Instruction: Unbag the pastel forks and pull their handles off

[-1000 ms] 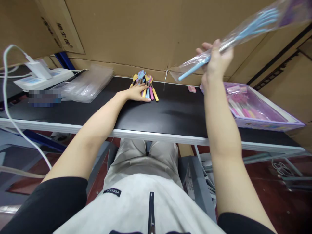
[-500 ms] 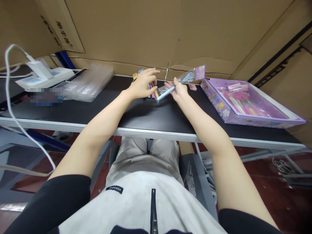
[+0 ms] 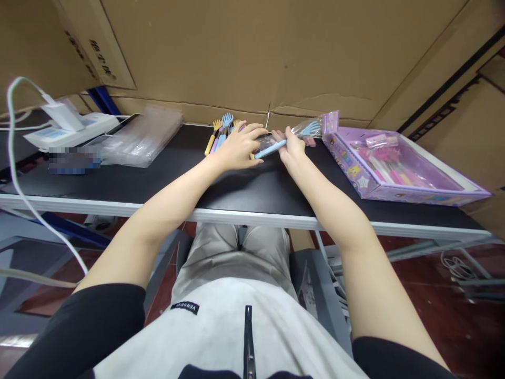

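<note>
A light-blue back scratcher [image 3: 272, 149] with a claw-shaped head lies slantwise in a clear plastic bag [image 3: 303, 128] that has a purple header. My right hand [image 3: 292, 147] is closed around the middle of the bagged scratcher. At the handle end is my left hand [image 3: 242, 148], its fingers stretched and apart, over or touching the end of the bag. Under and beyond that hand, several more back scratchers [image 3: 221, 129] in yellow, blue and purple lie on the black tabletop [image 3: 256, 187], partly hidden by it.
To the right stands an open purple box [image 3: 366, 184] holding pink wrapped items [image 3: 389, 155]. A small pink packet [image 3: 310, 141] lies behind my right hand. At left are a stack of clear bags [image 3: 144, 139] and a white power strip [image 3: 74, 129] with a cable. Cardboard [image 3: 221, 52] walls the back.
My left hand has moved right and slightly down to the end of the bag, uncovering more of the loose scratchers. The bagged scratcher has shifted slightly right and its header end dropped slightly.
</note>
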`<state>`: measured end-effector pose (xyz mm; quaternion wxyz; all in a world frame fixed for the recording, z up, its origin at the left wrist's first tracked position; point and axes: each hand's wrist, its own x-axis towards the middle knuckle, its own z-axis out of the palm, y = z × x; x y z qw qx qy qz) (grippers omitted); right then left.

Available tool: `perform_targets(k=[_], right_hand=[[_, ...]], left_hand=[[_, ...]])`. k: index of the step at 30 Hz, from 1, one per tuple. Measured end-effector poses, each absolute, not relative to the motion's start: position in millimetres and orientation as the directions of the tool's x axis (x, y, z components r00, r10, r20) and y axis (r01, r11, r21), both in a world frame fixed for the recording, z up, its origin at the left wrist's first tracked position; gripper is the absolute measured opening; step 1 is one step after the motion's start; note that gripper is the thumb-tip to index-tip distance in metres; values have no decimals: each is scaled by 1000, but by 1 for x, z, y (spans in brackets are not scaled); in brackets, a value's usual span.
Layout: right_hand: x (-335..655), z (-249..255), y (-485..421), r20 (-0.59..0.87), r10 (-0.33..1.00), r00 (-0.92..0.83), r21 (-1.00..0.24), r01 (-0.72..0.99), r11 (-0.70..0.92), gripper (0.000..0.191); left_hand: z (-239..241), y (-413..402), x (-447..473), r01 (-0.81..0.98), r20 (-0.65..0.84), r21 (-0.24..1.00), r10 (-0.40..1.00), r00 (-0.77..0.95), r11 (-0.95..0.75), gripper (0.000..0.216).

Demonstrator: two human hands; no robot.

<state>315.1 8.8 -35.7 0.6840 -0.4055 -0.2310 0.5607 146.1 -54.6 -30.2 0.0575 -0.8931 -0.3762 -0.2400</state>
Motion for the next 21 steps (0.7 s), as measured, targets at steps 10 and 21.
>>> perform_targets(k=[10,21], right_hand=[[327,-28,16,-137,955,263,-794,-606,53,24],[394,-24,51,-61,888,456,-882,-442,166,17]], left_hand=[[-32,-40,132,751,508,163,707,492,-640,30],[-20,-35,108,801,558,184,732,391,-569,29]])
